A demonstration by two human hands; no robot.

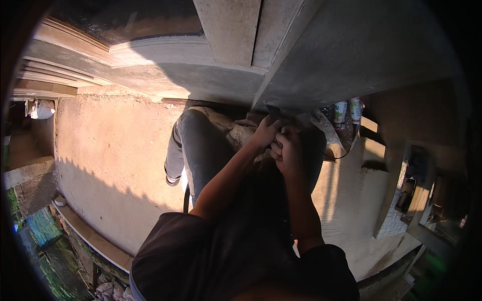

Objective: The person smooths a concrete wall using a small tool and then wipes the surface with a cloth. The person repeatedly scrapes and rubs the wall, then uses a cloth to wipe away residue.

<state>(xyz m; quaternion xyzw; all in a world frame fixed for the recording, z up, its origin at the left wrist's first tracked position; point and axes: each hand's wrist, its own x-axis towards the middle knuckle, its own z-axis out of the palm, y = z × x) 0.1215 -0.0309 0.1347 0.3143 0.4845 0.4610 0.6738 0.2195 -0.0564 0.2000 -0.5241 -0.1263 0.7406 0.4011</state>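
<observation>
- Right, both hands are up close together over the lap: left hand (266,132) and right hand (287,150) meet, fingers curled inward.
- And just past the left hand's knuckles sits a dark flat piece (272,110), poking toward the wall (371,50); whether either hand is clamped on it, I can't tell, as deep shade swallows the fingertips.
- Looks light, I'd say, thin and fairly stiff; slippery or fragile is anyone's call in this gloom.
- Best hold, by my judgement: the near end beside the left knuckles, pinched across the flat, well back from the far tip in case that edge is sharp.
- Now the edges: the wall rises just beyond the hands, so forward reach looks tight, while the left knee (195,116) and right knee (312,145) bracket either side.
- Over to the right, two cans (347,111) and a dark cord (346,154) crowd the knee; a wide swing there risks a knock.
- Meanwhile, sunlit floor (115,135) spreads broadly leftward, the roomier side beyond the knee.
</observation>
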